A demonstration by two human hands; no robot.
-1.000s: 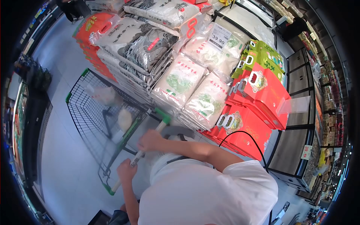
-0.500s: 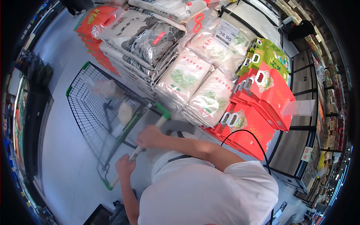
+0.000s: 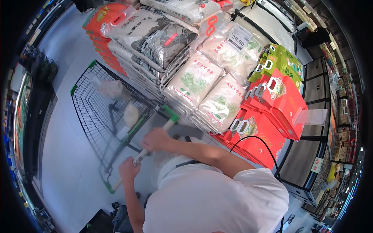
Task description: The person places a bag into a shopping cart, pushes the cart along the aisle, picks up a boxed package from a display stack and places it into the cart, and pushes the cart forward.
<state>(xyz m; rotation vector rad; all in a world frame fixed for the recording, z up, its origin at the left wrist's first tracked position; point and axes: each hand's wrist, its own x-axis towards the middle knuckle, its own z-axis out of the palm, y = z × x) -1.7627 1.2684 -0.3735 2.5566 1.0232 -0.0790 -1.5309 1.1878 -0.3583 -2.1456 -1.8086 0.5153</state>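
Observation:
My left hand (image 3: 129, 169) is closed around the lower part of the shopping cart handle (image 3: 138, 158). Further up the same bar, my right hand (image 3: 155, 139) grips it near the green corner. The wire shopping cart (image 3: 86, 112) has green plastic corners and stretches away to the upper left. Inside it lie a clear plastic bag (image 3: 110, 88) with pale pinkish contents and a pale, rounded item (image 3: 131, 115), whose kinds I cannot make out.
Stacked rice bags (image 3: 193, 77) stand close along the cart's right side, under a 39.90 price sign (image 3: 237, 38). Red gift boxes (image 3: 258, 130) and green boxes (image 3: 281, 58) with handles sit further right. Dark shelving (image 3: 31, 128) lines the left. A person's legs (image 3: 82, 5) show at top left.
The view has shifted slightly, so the stacks and the cart appear a little further right. Both hands stay wrapped round the handle.

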